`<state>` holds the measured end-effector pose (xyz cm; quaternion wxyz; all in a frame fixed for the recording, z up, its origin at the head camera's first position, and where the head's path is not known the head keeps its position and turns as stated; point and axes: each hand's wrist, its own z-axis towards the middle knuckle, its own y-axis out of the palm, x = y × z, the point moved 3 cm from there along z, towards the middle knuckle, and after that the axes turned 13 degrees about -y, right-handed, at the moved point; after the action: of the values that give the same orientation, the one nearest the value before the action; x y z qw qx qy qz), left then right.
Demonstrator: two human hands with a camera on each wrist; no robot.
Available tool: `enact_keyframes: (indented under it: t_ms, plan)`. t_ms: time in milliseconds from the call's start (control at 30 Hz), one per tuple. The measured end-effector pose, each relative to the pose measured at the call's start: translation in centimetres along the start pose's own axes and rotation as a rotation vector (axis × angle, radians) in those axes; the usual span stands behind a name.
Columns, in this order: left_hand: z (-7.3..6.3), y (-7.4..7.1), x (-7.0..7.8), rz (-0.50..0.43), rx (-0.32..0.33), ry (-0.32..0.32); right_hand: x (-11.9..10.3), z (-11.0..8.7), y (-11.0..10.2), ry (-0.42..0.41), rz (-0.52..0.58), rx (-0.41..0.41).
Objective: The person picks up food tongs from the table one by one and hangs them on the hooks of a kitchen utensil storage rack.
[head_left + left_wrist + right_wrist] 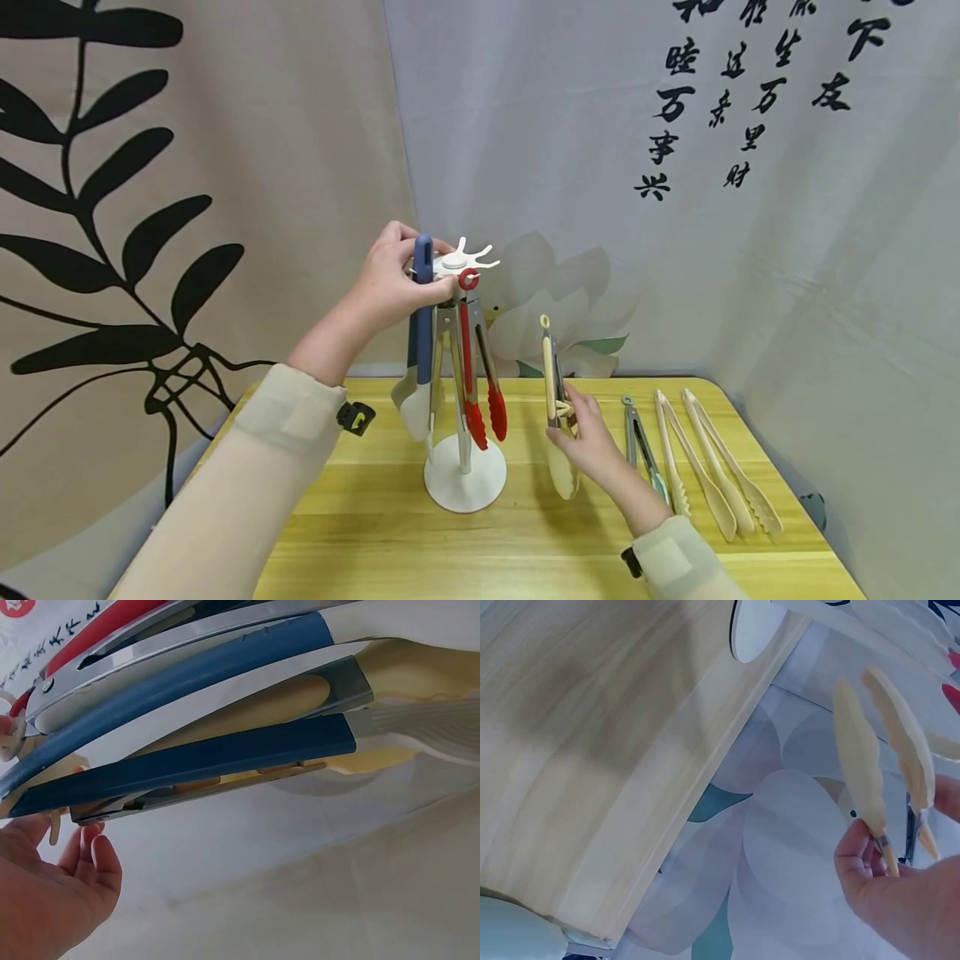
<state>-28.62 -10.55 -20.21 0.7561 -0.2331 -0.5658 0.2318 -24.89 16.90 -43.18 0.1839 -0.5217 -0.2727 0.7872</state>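
Note:
A white rotating utensil rack (465,492) stands upright on the table. My left hand (393,275) grips its hooked top (480,260), thumb in front and fingers partly hidden behind. Blue-handled tongs (423,333) with pale heads hang beside that hand, and red-tipped tongs (472,417) hang on the front right. Yellow-headed tongs (277,701) show among the hanging ones in the left wrist view. To the right of the rack, my right hand (588,437) holds cream-yellow tongs (859,750) near their heads, raised off the table, hanging ring uppermost in the head view.
On the table's right side lie grey tongs (632,433) with pale teal heads and two pairs of beige tongs (705,483). The wooden table (360,533) meets a printed cloth backdrop (525,125) behind its far edge.

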Motion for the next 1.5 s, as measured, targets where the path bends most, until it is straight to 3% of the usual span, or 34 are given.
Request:
enact_keyframes:
  t_ms: [467,933,1333,1500]
  plan:
    - [0.5,-0.1,-0.4,-0.059,-0.072,-0.011,-1.7,0.0,-0.3,-0.136,-0.005,0.070]
    - [0.4,0.1,-0.5,-0.068,-0.088,0.003,-3.2,0.1,-0.6,-0.268,-0.020,0.124]
    - [-0.1,-0.1,-0.1,-0.080,-0.080,0.073,-3.8,0.1,-0.5,-0.330,-0.021,0.141]
    - [-0.2,-0.5,-0.1,-0.077,-0.116,0.037,-4.3,0.2,-0.6,-0.338,-0.010,0.147]
